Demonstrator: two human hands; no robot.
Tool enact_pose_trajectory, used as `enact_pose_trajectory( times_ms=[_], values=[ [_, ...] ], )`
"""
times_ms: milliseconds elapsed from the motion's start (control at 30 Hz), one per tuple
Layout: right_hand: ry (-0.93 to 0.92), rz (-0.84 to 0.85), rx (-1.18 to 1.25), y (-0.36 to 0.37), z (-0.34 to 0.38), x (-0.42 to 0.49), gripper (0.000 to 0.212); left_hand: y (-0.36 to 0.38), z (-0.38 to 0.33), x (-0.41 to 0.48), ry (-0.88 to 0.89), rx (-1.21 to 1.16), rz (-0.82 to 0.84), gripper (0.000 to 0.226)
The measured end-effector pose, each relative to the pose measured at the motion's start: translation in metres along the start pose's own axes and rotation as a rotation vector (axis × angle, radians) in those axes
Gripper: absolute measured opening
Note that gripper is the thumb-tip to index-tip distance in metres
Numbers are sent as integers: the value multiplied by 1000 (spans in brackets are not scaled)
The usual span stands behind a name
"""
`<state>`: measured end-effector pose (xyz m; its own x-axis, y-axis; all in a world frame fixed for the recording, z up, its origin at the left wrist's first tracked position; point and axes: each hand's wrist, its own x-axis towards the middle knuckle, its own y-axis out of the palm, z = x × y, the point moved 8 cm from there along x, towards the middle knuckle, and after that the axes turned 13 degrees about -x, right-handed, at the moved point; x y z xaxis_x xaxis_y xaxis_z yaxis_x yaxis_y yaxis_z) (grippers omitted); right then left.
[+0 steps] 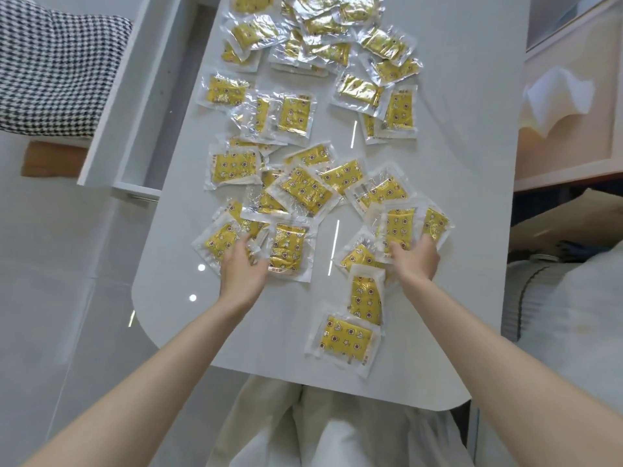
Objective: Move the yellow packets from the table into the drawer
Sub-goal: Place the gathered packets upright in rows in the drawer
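Several yellow packets in clear wrappers lie scattered over the white table [455, 163], from the far end to the near edge. My left hand [242, 264] reaches onto a yellow packet [219, 241] at the near left, fingers curling round its edge. My right hand [414, 257] grips another yellow packet [399, 227] at the near right, fingers over its lower end. Two more packets [344, 338] lie closest to me. The open white drawer [141, 106] sticks out at the table's left side, and its inside looks bare.
A houndstooth cloth [57, 69] lies at the far left beyond the drawer. White shelving with crumpled paper [559, 96] stands to the right. A white ribbed object [556, 298] sits at the near right. My lap is below the table's near edge.
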<state>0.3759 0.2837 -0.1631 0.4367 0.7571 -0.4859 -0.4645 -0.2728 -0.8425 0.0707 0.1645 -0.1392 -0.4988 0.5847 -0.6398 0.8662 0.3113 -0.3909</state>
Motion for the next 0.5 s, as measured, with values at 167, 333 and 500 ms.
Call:
enact_pose_trajectory(
  times_ms=[167, 333, 500],
  values=[
    [-167, 140, 243, 0, 27, -33, 21, -21, 27, 14, -278, -176, -313, 75],
    [-215, 416, 270, 43, 47, -74, 53, -29, 44, 21, -340, -221, -451, 83],
    [-145, 478, 244, 91, 59, -96, 39, -30, 50, 27, -346, -267, -539, 102]
  ],
)
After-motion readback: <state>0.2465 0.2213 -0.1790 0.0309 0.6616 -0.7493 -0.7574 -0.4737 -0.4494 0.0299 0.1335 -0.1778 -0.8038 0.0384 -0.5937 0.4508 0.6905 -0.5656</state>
